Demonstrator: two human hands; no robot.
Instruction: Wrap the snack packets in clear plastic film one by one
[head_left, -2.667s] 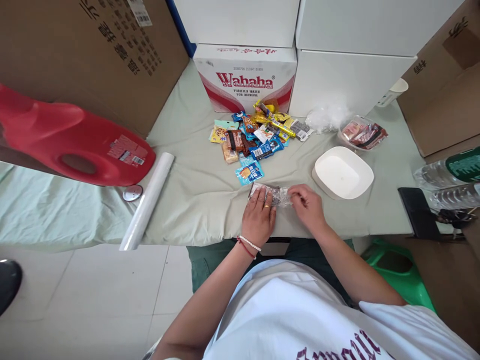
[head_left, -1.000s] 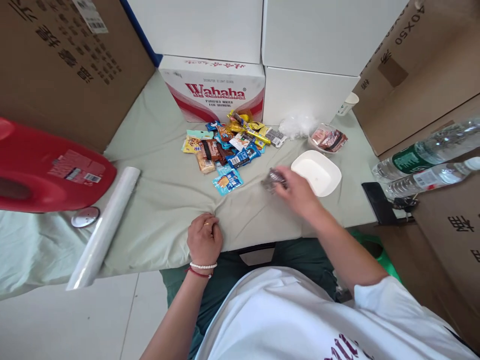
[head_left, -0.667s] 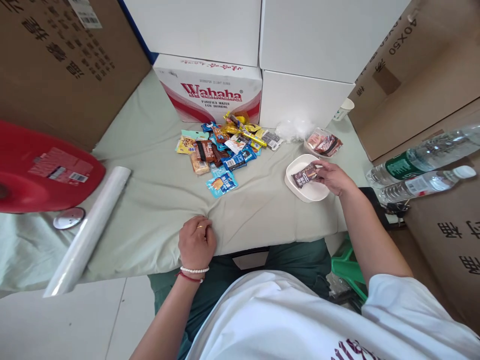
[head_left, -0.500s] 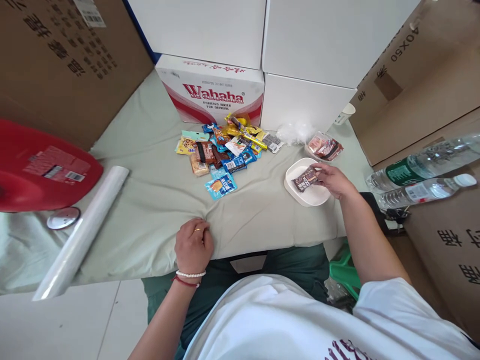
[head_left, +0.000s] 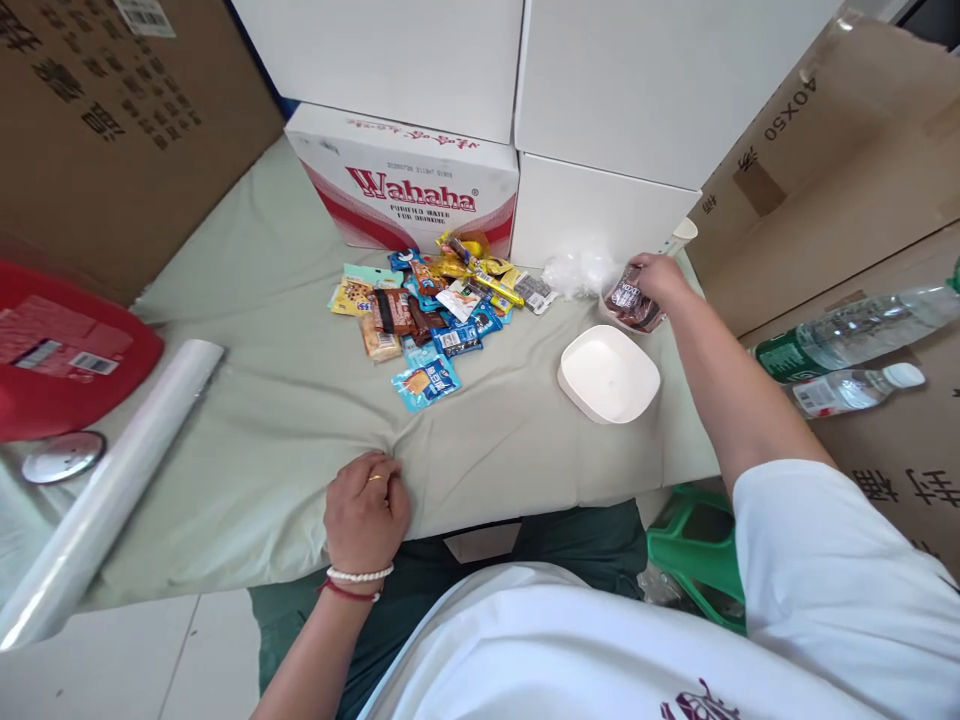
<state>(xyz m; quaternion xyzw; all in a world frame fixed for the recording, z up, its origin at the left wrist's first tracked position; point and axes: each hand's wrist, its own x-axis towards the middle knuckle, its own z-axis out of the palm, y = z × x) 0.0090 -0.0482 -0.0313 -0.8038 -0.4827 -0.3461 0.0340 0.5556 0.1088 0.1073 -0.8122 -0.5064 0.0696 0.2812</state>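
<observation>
My right hand point(head_left: 654, 277) grips a brown cocoa snack packet point(head_left: 626, 294) by its upper edge, over a small bowl point(head_left: 628, 325) at the back right that holds other packets. In front of that bowl stands a white square bowl point(head_left: 600, 375) with nothing in it. My left hand point(head_left: 367, 510) rests closed near the table's front edge, with a ring on one finger; its fingertips are tucked under, and no object shows in it. A heap of wrapped snacks point(head_left: 431, 300) lies mid-table, a blue packet point(head_left: 426, 383) nearest me.
Behind the snacks stand a Wahaha water carton point(head_left: 409, 185) and white boxes point(head_left: 600, 210). Crumpled clear plastic point(head_left: 577, 273) and a paper cup point(head_left: 681, 236) are at the back right. A film roll point(head_left: 127, 470) and red container point(head_left: 67, 350) lie left; bottles point(head_left: 862, 335) stand right.
My right hand has carried the cocoa packet out of the white square bowl, back and to the right, over the small bowl. My left hand stays closed on the table. The view has shifted slightly.
</observation>
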